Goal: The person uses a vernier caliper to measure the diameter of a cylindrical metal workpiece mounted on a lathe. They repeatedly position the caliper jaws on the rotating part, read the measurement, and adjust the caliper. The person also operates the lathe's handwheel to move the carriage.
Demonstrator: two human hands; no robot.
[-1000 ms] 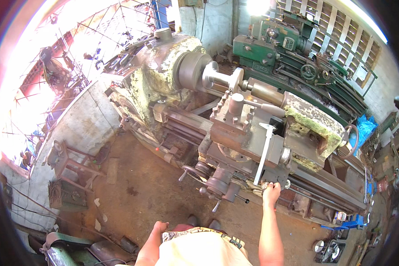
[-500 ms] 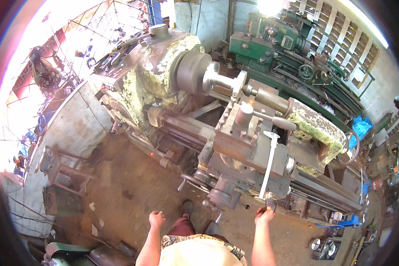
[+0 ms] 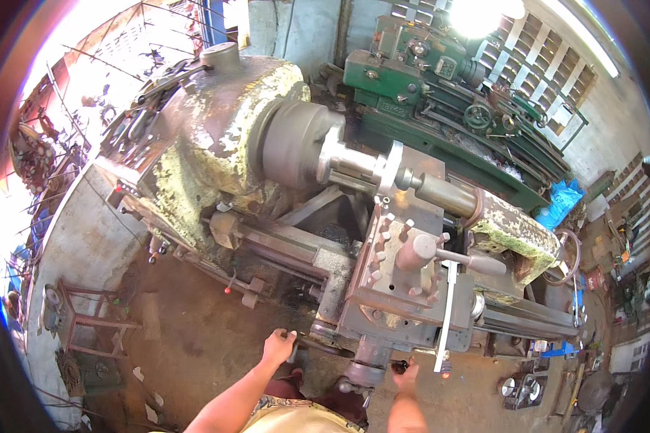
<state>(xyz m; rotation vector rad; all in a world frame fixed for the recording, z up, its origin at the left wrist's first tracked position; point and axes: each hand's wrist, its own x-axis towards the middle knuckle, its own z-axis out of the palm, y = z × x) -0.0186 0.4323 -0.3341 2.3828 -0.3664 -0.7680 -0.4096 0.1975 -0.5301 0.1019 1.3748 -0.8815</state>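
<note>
My left hand (image 3: 278, 347) is closed at the outer rim of the carriage handwheel (image 3: 326, 346), around its handle, which the fingers mostly hide. Close to the front of the carriage, my right hand (image 3: 406, 377) is closed on a dark-knobbed lever (image 3: 399, 366). Between my hands sticks out the cross-slide crank (image 3: 365, 374). On the big worn lathe, the chuck (image 3: 293, 144) looks smeared, as if spinning. A shiny stepped metal shaft (image 3: 355, 160) runs from it to the tailstock (image 3: 509, 231). The tool post (image 3: 416, 252) stands just below the shaft's flanged end.
A long silvery caliper (image 3: 448, 314) lies across the carriage's right side. Hand tools (image 3: 141, 119) are heaped on the headstock. A green lathe (image 3: 412, 86) stands behind. A metal frame stand (image 3: 90, 317) is at left; a blue bag (image 3: 560, 202) lies at right.
My left hand has come up from beside me to the handwheel. My right hand has shifted left from beside the caliper's lower end to the lever. The view has moved closer to the lathe.
</note>
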